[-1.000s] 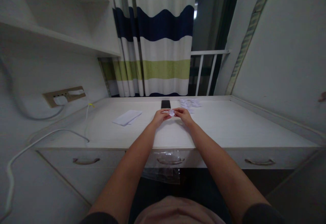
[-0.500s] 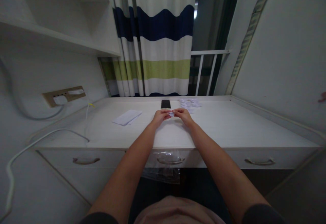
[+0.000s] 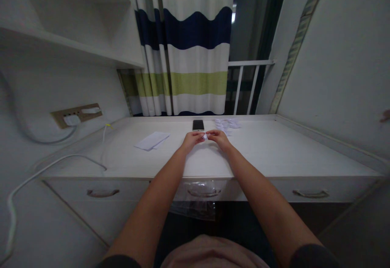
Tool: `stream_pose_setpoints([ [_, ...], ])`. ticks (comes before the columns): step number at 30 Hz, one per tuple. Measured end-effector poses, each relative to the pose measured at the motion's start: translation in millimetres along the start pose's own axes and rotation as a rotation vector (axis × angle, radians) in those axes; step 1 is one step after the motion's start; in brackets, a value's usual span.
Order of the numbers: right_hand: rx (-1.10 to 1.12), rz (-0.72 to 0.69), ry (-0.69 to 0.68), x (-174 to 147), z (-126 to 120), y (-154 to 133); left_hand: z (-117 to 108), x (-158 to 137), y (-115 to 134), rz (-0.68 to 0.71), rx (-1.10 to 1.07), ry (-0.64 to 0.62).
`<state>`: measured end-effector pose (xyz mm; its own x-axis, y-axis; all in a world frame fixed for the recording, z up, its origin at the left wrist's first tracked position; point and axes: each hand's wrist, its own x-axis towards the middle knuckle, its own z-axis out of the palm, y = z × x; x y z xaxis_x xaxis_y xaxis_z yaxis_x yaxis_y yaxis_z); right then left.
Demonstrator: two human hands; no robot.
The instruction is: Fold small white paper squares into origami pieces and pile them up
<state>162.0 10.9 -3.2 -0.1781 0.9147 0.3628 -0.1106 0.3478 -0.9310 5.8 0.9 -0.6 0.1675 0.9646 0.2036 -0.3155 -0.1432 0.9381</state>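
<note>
A small folded piece of white paper [image 3: 205, 136] is pinched between my two hands, low over the white desk [image 3: 256, 154]. My left hand [image 3: 191, 140] grips its left side, fingers closed. From the right, my right hand [image 3: 219, 138] has thumb and fingertips closed on the other side. Just beyond my hands lies a dark phone [image 3: 198, 125]. Several small folded white paper pieces [image 3: 228, 125] are clustered behind my right hand. To the left of my left hand rest flat white paper sheets [image 3: 151, 140].
White cables [image 3: 70, 157] run over the desk's left side from a wall socket [image 3: 76, 116]. A striped curtain [image 3: 198, 60] hangs behind the desk. A clear plastic bag [image 3: 198, 209] hangs at the middle drawer. Part of another person's hand [image 3: 385, 116] shows at the right edge.
The small paper has turned slightly between my fingers and shows a little more of its white face. My hands have stayed almost in place.
</note>
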Motion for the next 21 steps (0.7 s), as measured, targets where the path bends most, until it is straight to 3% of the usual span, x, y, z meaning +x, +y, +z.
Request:
stream_pose_setpoints([
  [21,0.044,0.024,0.005,2.3,0.1,4.1,-0.5,-0.6,2.4,-0.019,0.011,0.007],
])
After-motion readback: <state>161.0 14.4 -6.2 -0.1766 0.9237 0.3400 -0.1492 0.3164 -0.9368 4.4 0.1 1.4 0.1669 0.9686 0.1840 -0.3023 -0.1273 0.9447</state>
